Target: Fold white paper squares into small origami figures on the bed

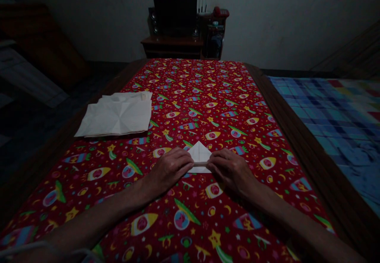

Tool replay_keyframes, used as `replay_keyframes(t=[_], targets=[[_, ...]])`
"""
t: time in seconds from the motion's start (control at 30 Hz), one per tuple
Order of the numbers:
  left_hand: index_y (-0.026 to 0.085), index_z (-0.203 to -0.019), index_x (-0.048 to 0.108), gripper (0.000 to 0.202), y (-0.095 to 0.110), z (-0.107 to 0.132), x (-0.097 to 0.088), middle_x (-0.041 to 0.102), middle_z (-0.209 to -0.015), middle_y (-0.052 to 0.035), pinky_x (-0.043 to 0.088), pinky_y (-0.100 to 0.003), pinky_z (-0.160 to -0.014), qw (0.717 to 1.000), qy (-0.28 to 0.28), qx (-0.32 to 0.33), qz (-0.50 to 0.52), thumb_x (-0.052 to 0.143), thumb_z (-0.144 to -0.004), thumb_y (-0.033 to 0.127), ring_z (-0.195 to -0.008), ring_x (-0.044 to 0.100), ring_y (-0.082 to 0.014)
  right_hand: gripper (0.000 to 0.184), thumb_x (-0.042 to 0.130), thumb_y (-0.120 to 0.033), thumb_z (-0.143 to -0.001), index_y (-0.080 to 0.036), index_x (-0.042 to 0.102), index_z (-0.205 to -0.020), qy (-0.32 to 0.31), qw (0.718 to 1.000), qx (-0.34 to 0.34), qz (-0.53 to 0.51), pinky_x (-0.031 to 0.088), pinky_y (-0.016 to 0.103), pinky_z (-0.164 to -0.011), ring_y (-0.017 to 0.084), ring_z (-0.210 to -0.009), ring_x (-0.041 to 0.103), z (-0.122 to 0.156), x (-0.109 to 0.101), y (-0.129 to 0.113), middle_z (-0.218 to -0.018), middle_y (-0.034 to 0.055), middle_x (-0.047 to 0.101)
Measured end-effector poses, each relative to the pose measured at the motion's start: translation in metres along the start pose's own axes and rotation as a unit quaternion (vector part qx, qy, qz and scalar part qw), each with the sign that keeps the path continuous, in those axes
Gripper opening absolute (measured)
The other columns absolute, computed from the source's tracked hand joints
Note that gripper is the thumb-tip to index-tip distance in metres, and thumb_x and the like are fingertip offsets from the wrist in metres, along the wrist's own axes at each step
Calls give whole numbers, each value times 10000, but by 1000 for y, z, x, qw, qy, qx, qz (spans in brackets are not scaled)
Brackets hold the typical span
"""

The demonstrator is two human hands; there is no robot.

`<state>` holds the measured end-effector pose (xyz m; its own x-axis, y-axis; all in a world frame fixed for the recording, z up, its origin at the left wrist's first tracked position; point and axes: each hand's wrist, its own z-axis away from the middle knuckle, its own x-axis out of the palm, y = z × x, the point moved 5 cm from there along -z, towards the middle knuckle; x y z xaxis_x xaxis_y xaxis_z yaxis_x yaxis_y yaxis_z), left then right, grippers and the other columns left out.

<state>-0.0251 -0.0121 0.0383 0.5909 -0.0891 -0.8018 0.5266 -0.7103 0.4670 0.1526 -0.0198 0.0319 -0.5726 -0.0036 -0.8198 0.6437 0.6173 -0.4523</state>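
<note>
A small folded white paper (199, 155), pointed at its far end, lies on the red patterned tablecloth (208, 96). My left hand (170, 168) presses on its left side with the fingers curled down onto it. On the paper's right side rests my right hand (231, 170), its fingertips pinching a folded strip along the near edge. Both hands partly cover the paper's lower corners.
A stack of creased white paper sheets (117, 114) lies at the left of the table. The table's wooden edge (285, 120) runs along the right, beside a blue checked bed cover (335, 124). A dark monitor (175, 13) and a shelf stand against the far wall.
</note>
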Motion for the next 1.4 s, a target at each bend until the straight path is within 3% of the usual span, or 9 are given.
replay_keyframes(t=[0.27,0.6,0.7,0.8,0.93,1.13,1.2,1.3,1.4], targets=[[155,-720,587,179,-12,-1,-2,564,-808,-16,456,-252,-699,996,31,-78,16,539,-881,217,-779,544,-129,273,485,-347,-901,-177,595,-718,-16,996,82,22,362,251,-590,130,-633,504,1,-4,10,-682,24,573],[171,-815,542,138,-18,0,-2,543,-900,-44,460,-322,-730,989,20,-97,-106,480,-892,267,-856,513,-186,298,454,-377,-902,-187,527,-685,-16,990,95,103,281,245,-535,120,-566,467,-3,-4,11,-624,0,528],[172,-941,549,127,-17,-1,-5,560,-967,-61,477,-362,-762,984,10,-109,-143,480,-889,265,-899,524,-208,288,449,-378,-903,-186,536,-707,-18,990,93,104,282,246,-537,121,-571,473,-4,-4,12,-642,7,546],[174,-1126,521,237,-6,-1,-4,532,-1192,-108,441,-441,-921,983,1,-48,-177,424,-910,180,-1131,474,-253,269,459,-365,-898,-185,537,-715,-21,990,95,106,282,247,-540,121,-573,474,-4,-3,13,-648,7,552],[146,-1283,430,382,21,5,13,440,-1376,-120,316,-455,-1087,974,-98,121,-167,360,-911,93,-1327,324,-237,283,459,-357,-898,-183,521,-684,-22,990,89,107,271,246,-532,120,-563,468,-4,-1,14,-619,5,537],[107,-1401,269,531,27,12,24,282,-1474,-141,309,-431,-1106,977,-150,53,-140,425,-902,204,-1379,214,-249,277,454,-343,-895,-179,536,-687,-19,988,91,123,283,247,-510,119,-529,451,-5,-1,14,-602,10,536],[120,-1403,269,542,26,12,23,277,-1476,-138,306,-445,-1105,980,-144,44,-133,440,-903,244,-1380,208,-255,227,459,-315,-892,-174,573,-755,6,984,91,153,341,259,-540,144,-589,499,-4,-5,11,-677,41,585],[126,-1395,287,517,27,12,23,286,-1473,-136,309,-447,-1103,981,-138,41,-129,427,-914,253,-1379,212,-252,238,419,-218,-902,-149,587,-1055,51,976,29,209,447,366,-753,238,-924,564,0,-7,-4,-1052,144,628],[99,-1380,310,509,28,13,23,287,-1471,-144,296,-441,-1111,979,-139,42,-140,426,-916,270,-1381,204,-256,410,365,-150,-911,-134,429,-1315,2,978,-93,188,371,471,-998,253,-1243,414,12,6,-24,-1349,138,475]])
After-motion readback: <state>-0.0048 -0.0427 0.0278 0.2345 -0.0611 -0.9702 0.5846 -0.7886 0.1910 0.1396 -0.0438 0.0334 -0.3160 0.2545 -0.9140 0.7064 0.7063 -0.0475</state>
